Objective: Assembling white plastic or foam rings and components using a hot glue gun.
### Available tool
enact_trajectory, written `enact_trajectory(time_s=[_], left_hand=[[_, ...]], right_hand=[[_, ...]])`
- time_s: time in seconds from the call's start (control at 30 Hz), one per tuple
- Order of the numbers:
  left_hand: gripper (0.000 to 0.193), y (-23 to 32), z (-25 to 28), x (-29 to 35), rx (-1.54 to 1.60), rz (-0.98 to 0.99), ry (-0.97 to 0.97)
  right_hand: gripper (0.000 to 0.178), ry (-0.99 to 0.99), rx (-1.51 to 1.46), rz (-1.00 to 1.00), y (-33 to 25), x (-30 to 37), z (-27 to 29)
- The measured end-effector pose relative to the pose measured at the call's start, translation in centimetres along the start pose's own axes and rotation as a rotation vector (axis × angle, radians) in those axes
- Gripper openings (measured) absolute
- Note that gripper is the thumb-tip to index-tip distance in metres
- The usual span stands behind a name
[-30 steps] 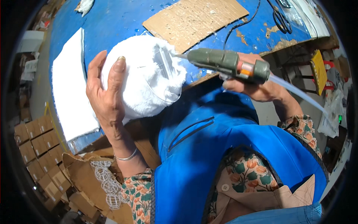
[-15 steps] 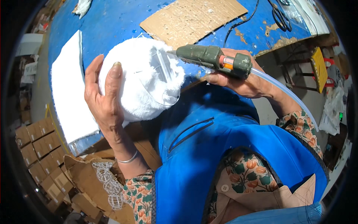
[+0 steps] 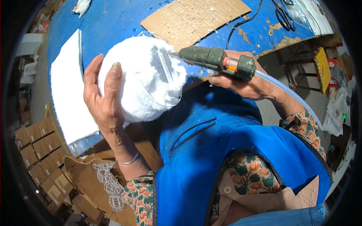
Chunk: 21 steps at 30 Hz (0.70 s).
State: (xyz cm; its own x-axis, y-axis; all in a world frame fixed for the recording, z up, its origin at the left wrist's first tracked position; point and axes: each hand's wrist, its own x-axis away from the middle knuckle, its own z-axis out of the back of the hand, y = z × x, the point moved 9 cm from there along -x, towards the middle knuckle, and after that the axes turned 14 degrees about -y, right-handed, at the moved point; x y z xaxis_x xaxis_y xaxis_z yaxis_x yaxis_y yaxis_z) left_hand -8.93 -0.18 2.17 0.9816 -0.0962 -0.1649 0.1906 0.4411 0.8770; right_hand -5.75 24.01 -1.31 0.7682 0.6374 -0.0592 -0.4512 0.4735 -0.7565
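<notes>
My left hand (image 3: 107,94) grips a round white plush ball (image 3: 130,90) from its left side, thumb and fingers curved against the fur. On the ball's right side is an opening, where a grey inside with pale strips shows. A thin wire loops over the lower fur. My right hand (image 3: 245,83) is wrapped round a dark green glue gun (image 3: 205,57), its nozzle pointing left at the edge of that opening. A long translucent glue stick (image 3: 290,92) trails from the gun's back end. Whether the nozzle touches the ball I cannot tell.
Sheets of white plush (image 3: 69,94) lie on the blue table (image 3: 113,22) at the left. Behind the ball is a glue-spotted cardboard piece (image 3: 196,20); a black cable (image 3: 241,24) runs beside it. White wire frames (image 3: 111,184) and cardboard boxes (image 3: 41,150) stand lower left, a yellow stool (image 3: 322,71) right.
My left hand and the ball have shifted very slightly to the left and up. The glue gun has dipped a little, its nozzle still at the opening's edge.
</notes>
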Motion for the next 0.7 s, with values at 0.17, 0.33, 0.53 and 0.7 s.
enact_trajectory(time_s=[0.17,0.33,0.53,0.7], left_hand=[[0.058,0.06,-0.02,-0.02,0.0,0.002,-0.004],[0.059,-0.03,-0.03,0.08,0.018,0.005,0.008],[0.059,0.02,0.07,0.17,0.003,0.013,0.003],[0.058,0.09,-0.01,0.14,0.003,0.003,-0.002]], right_hand=[[0.029,-0.02,-0.018,-0.015,-0.32,-0.02,0.08],[0.028,-0.023,-0.015,-0.005,-0.64,0.22,0.01],[0.027,-0.056,-0.011,-0.023,-0.65,0.4,-0.33],[0.029,-0.067,0.069,-0.039,-0.87,0.82,-0.23]])
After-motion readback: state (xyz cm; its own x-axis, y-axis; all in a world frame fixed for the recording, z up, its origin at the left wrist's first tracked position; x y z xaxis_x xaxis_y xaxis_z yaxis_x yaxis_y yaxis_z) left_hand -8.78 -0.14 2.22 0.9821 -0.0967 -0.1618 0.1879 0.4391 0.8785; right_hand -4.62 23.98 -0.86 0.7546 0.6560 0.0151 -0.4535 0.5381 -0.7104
